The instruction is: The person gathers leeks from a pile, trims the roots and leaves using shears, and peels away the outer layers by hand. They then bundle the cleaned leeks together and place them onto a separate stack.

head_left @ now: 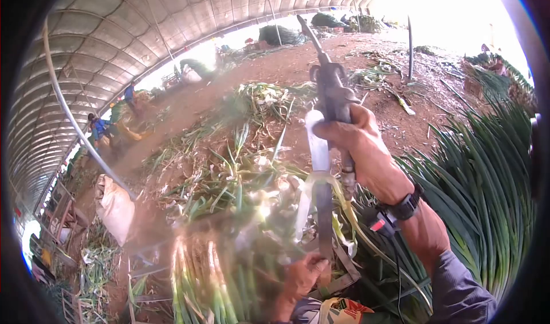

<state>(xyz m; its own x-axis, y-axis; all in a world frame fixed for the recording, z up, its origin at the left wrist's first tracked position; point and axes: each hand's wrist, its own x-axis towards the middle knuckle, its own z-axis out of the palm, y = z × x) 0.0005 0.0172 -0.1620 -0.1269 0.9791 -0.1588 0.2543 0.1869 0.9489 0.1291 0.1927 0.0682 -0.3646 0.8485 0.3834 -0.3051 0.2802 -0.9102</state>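
Observation:
Raised at centre right, my right hand (364, 146) is wrapped round a dark metal air gun (332, 89) with a long nozzle that points up and away. A pale strip or leaf (318, 146) hangs beside the thumb. Lower down, my left hand (302, 275) has its fingers closed near a dark, flat upright strip (324, 215); what it holds is too blurred to make out. Left of this hand lie green onions (209, 275) with pale stalks and brown roots. Loose leaves and peelings (258, 192) are heaped in front of both hands.
Long green onions (481, 181) are stacked at the right. A pale sack (116, 209) stands at the left by a curved metal pole (77, 112). Farther back at the left, a person in blue (100, 128) bends over. More onion piles (281, 35) lie along the far side.

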